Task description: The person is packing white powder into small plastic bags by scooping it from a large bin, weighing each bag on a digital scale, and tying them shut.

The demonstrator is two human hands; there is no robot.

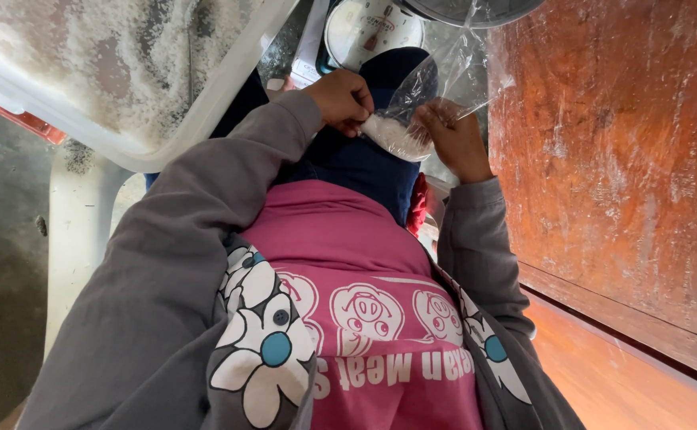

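Setting: worn reddish wooden table [603, 159] on my right, grey concrete floor [2, 302] on my left, and a white tray [229, 80] dusted with white grains or powder at upper left.
Scale: I see a white dial scale [372, 30] just beyond my hands, with a metal pan [476, 9] above it.
Bag: a small clear plastic bag [432, 84] sits between my hands over my lap, with white grains [396, 137] gathered in its lower corner.
Left hand: my left hand [340, 99] is curled closed, pinching the bag's lower end.
Right hand: my right hand [456, 139] is closed on the bag's side.
Progress: I judge the bag filled but not yet closed; its mouth looks loose and untied.
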